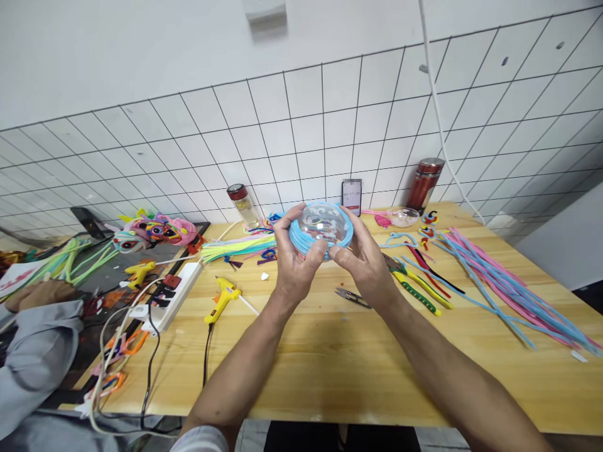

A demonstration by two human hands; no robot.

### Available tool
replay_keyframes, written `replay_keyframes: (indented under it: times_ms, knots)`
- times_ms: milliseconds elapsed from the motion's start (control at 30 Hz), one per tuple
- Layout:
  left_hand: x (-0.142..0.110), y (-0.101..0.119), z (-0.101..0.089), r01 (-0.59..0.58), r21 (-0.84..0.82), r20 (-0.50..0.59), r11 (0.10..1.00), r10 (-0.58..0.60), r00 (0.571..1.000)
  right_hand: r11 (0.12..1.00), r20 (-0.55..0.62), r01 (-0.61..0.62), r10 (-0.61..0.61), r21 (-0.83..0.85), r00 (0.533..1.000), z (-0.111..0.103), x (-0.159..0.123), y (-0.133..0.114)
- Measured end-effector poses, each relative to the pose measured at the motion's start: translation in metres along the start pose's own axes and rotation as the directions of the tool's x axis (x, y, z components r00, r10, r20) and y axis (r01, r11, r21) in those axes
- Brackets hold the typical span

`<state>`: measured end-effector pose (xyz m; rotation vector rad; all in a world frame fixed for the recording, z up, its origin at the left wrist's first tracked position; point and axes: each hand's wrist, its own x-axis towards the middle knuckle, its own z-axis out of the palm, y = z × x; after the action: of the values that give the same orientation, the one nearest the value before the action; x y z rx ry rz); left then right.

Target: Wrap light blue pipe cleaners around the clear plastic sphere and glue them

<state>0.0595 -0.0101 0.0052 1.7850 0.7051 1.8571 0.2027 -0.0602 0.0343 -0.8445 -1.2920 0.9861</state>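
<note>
A clear rounded plastic dome (321, 221) ringed with light blue pipe cleaners is held up over the table, near the middle of the view. My left hand (296, 263) wraps its left side, with the thumb on the front rim. On the right side my right hand (365, 260) grips it the same way, the thumb tips close together. The dome's underside and the far fingers are partly hidden. Below my right hand lie small thread snips (353, 297). Pliers with green and yellow handles (417, 292) lie just right of my right wrist.
A yellow glue gun (222, 300) and a white power strip (176, 295) with trailing cords are at left. Pink and blue pipe cleaners (509, 282) spread at right. A phone (352, 198), glass bottle (245, 206) and red flask (425, 185) stand behind. A co-worker's sleeve (40, 351) is at far left.
</note>
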Motion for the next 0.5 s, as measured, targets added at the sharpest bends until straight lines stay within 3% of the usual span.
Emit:
replay_keyframes:
  times_ms: [500]
  knots:
    - [-0.0002, -0.0015, 0.0018, -0.058, 0.049, 0.016, 0.997, 0.058, 0.998, 0.999, -0.027, -0.019, 0.020, 0.034, 0.999, 0.0016, -0.0006, -0.0006]
